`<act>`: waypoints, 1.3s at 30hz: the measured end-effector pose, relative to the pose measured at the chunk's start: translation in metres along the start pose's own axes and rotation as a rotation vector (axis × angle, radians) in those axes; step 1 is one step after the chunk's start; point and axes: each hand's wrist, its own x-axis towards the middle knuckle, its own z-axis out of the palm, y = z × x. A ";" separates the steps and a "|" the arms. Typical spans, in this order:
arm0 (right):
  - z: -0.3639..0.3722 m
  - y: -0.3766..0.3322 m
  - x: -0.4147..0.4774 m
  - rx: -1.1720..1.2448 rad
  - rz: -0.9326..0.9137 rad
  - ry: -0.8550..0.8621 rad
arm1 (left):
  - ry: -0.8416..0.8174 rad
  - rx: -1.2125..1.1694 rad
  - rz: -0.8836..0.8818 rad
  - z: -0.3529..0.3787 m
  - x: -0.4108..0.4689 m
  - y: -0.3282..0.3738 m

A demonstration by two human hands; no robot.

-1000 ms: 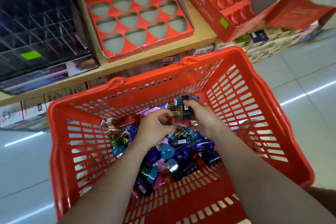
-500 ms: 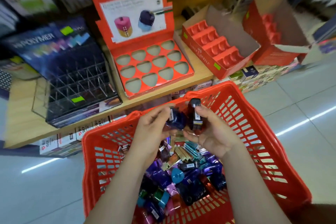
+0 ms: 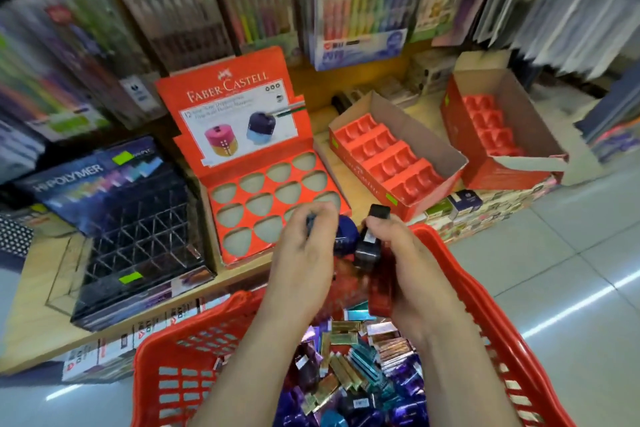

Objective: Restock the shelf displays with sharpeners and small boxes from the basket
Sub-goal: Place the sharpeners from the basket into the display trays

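Aloft, sharpeners (image 3: 367, 246) in both hands (image 3: 304, 253) (image 3: 410, 263)

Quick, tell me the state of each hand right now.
Left hand: closed, holding a blue sharpener.
Right hand: closed, holding a black sharpener, with a blurred red item under it.

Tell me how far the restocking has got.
Done: nothing visible; the holed tray and both stepped boxes are empty. In hand: left hand grips a blue sharpener, right hand a black sharpener, above the basket. Left: nearly everything; the basket is heaped with stock.
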 end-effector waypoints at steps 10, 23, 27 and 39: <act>-0.012 -0.028 0.027 -0.111 0.010 -0.073 | -0.229 -0.026 -0.093 -0.015 0.041 0.015; 0.004 -0.015 0.048 -0.265 -0.222 -0.054 | -0.245 0.065 -0.031 -0.033 0.066 0.019; 0.007 -0.017 0.058 -0.381 -0.298 -0.113 | -0.363 0.277 0.056 -0.047 0.072 0.021; -0.010 0.014 0.081 -0.694 -0.373 0.175 | 0.029 0.852 0.449 -0.040 0.151 -0.007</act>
